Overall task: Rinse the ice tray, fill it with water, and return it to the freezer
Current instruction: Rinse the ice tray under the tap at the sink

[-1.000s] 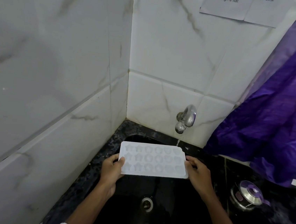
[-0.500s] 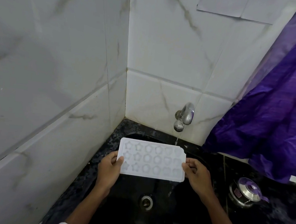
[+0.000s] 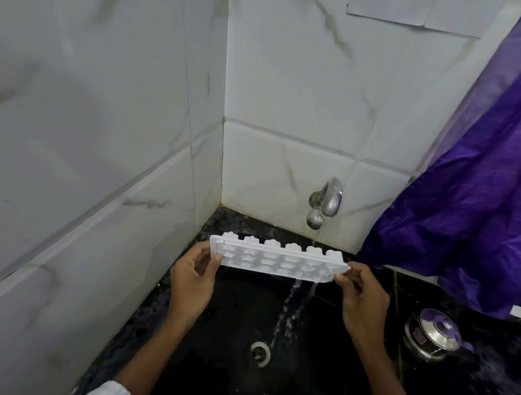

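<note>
A white ice tray (image 3: 278, 260) with small shaped cells hangs over the black sink (image 3: 233, 381), tipped steeply so its near edge points down and the cell bottoms show along the far edge. My left hand (image 3: 194, 282) grips its left end and my right hand (image 3: 362, 299) grips its right end. Two thin streams of water (image 3: 289, 309) pour off the near right edge into the basin. A chrome tap (image 3: 324, 202) on the back wall drips a thin stream just behind the tray's right end.
White marble tiles form the left and back walls, meeting in a corner. A purple curtain (image 3: 484, 195) hangs at the right. A small steel lidded pot (image 3: 433, 334) sits on the dark counter right of the sink. The drain (image 3: 259, 353) lies below the tray.
The tray was held nearly flat under the tap; now it is tipped steeply toward me and water spills from it into the sink. Both hands kept their hold.
</note>
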Demonstrator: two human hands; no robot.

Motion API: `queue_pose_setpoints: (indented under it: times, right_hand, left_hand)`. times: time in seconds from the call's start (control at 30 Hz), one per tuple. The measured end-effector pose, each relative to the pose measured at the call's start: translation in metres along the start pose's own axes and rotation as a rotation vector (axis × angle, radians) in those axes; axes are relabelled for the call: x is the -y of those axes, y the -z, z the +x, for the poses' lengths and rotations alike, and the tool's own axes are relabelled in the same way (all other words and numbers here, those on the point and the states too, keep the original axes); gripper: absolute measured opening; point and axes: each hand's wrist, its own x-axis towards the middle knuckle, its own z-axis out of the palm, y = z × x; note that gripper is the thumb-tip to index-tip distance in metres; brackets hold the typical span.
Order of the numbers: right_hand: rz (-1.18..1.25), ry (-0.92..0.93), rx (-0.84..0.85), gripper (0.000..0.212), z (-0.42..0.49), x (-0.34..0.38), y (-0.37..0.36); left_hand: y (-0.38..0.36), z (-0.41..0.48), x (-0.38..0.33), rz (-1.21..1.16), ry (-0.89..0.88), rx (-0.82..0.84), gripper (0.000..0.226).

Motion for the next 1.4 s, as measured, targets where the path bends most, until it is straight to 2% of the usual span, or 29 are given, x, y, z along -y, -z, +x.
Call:
queue_pose_setpoints:
  times: [0.07,0.23,0.4,0.57,0.67,0.73,0.87,1.0,1.13,1.2,1.3,1.4]
  right_hand:
    - [-0.055,0.026,-0.037,0.018,-0.005,-0.004,-0.004]
    - [-0.1,-0.012,0.022,0.019,-0.009,-0.012,-0.007]
    - [-0.105,0.129,-0.08,0.016,-0.007,0.003,0.0]
    - [-0.127,-0.022,0.1,0.016,-0.008,-0.015,-0.005]
    - [-0.104,0.062,-0.051,0.018,-0.012,-0.008,-0.001]
    - [-0.095,0.076,-0.081,0.019,-0.012,-0.008,0.0]
    - [-0.135,-0.064,0.093,0.017,-0.014,-0.021,-0.004]
    - [-0.1,0.008,-0.033,0.021,-0.02,-0.018,-0.003]
    - [-0.147,-0.152,0.155,0.013,-0.022,-0.028,-0.009]
    - [-0.14,-0.201,0.128,0.01,-0.025,-0.031,-0.01]
    - [-0.127,-0.2,0.053,0.017,-0.024,-0.029,-0.009]
    - [-0.125,-0.195,0.061,0.024,-0.016,-0.026,-0.01]
  left_hand:
    - [0.0,0.002,0.006,-0.002,0.037,0.032,0.021]
    - [0.0,0.001,0.016,-0.008,0.085,0.089,0.024]
    - [0.001,0.001,0.011,-0.054,0.036,0.059,0.023]
    - [0.001,0.002,0.022,0.122,0.029,0.082,0.023]
    - [0.0,-0.004,0.017,0.142,-0.09,0.033,0.019]
    - [-0.002,-0.004,0.014,0.174,-0.145,0.028,0.017]
    - [-0.004,-0.004,0.021,0.254,-0.114,0.056,0.018]
    - [-0.004,-0.007,0.021,0.21,-0.144,0.022,0.016]
    - [-0.005,-0.005,0.033,0.306,-0.031,0.095,0.019]
    - [-0.003,-0.007,0.037,0.331,-0.004,0.143,0.018]
    - [-0.003,-0.007,0.033,0.272,0.047,0.258,0.024]
    - [-0.007,-0.004,0.025,0.187,0.119,0.332,0.029]
